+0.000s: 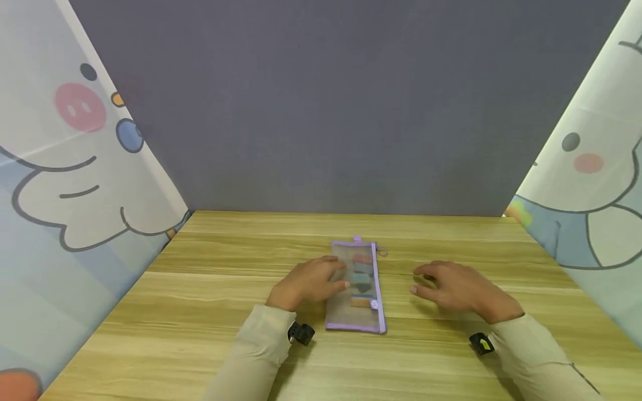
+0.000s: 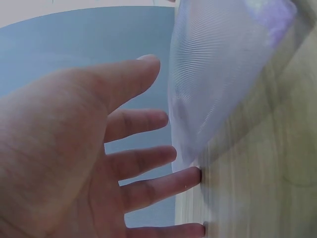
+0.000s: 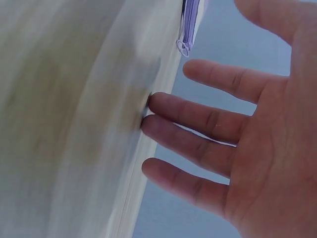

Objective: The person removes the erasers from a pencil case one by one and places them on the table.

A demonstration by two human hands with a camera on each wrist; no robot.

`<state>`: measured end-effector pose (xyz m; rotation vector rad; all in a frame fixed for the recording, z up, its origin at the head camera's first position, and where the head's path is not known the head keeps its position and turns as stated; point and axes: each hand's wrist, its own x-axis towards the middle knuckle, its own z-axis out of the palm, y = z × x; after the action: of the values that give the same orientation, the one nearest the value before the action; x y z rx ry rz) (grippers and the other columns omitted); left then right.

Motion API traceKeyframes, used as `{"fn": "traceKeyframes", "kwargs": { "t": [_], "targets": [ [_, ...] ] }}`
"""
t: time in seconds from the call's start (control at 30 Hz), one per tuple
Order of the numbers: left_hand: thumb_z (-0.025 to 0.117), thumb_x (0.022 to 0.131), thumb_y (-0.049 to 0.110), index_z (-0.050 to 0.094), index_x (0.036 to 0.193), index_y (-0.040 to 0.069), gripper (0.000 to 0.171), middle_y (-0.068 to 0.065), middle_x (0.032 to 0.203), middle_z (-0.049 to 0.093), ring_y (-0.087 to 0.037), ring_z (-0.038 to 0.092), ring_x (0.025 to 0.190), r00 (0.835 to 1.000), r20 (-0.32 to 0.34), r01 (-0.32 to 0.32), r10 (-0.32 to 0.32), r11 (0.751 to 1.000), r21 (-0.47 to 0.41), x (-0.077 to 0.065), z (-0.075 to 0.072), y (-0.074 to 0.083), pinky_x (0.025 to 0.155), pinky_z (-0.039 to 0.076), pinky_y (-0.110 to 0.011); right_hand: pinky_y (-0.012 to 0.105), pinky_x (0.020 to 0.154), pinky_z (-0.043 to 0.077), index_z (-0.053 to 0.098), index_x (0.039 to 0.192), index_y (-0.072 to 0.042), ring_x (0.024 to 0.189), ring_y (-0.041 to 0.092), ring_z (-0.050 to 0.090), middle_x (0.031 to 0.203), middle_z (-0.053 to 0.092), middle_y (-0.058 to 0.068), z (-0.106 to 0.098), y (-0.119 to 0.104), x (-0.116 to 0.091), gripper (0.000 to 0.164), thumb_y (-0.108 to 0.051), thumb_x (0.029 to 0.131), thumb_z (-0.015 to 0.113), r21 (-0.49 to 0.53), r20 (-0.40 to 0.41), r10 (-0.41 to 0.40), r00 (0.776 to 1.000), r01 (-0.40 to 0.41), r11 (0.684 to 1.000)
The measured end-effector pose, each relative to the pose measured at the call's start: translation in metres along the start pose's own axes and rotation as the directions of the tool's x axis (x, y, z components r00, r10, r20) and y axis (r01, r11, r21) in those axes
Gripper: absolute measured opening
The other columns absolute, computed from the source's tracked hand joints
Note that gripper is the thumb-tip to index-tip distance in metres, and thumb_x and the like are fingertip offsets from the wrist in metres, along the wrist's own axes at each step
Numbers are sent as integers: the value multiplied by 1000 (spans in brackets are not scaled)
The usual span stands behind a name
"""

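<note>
The left hand and right hand have fingers apart; the mid-frame pouch seems light, floppy, best pinched by its zipper.

The pouch is see-through greyish mesh edged in light purple, with a purple zip, and muted red, grey-green and orange show through it. The table has streaky yellow-brown wood grain, the backdrop is plain dark grey, and the side cloths carry grey-outlined cartoons in white, pale blue and pink. The sleeves are cream.
</note>
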<state>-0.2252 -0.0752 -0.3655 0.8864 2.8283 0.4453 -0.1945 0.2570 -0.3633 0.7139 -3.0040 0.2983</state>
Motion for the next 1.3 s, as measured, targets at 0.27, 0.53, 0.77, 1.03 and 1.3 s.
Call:
{"fn": "traceKeyframes", "kwargs": {
  "t": [0.27,0.53,0.77,1.03,1.3],
  "targets": [
    [51,102,50,55,146,19,54,-6,154,44,-28,44,138,1000,-17,-1,2,998,55,4,5,3,106,42,-53,50,79,54,69,123,-10,98,25,67,109,70,3,-4,-1,5,52,-54,96,60,30,67,21,998,-23,999],
    [51,102,51,57,144,20,53,-4,153,46,-30,48,134,999,-38,18,-14,994,112,4,11,3,102,44,-53,48,78,54,68,121,-5,90,20,67,101,71,4,-4,-7,15,43,-40,97,63,113,131,23,991,-38,993],
    [51,100,55,50,149,24,58,-5,154,44,-35,46,136,998,-45,37,-31,992,119,4,13,5,102,43,-56,47,78,54,67,122,-1,88,21,67,100,71,7,-9,-7,24,41,-35,98,63,150,168,37,985,-63,987],
    [55,93,66,47,151,32,67,-7,151,48,-36,48,132,999,-44,-7,13,990,142,3,16,8,97,46,-58,47,80,53,66,124,-2,95,26,67,107,71,11,-10,-6,32,43,-37,99,62,194,169,43,985,-76,978],
    [59,91,66,46,152,33,71,-9,151,47,-37,47,134,999,-38,-4,11,982,189,2,16,11,98,46,-57,47,81,53,67,123,-2,94,25,68,105,72,10,-5,-4,33,39,-33,100,61,185,135,55,989,-80,979]
  ]
}}
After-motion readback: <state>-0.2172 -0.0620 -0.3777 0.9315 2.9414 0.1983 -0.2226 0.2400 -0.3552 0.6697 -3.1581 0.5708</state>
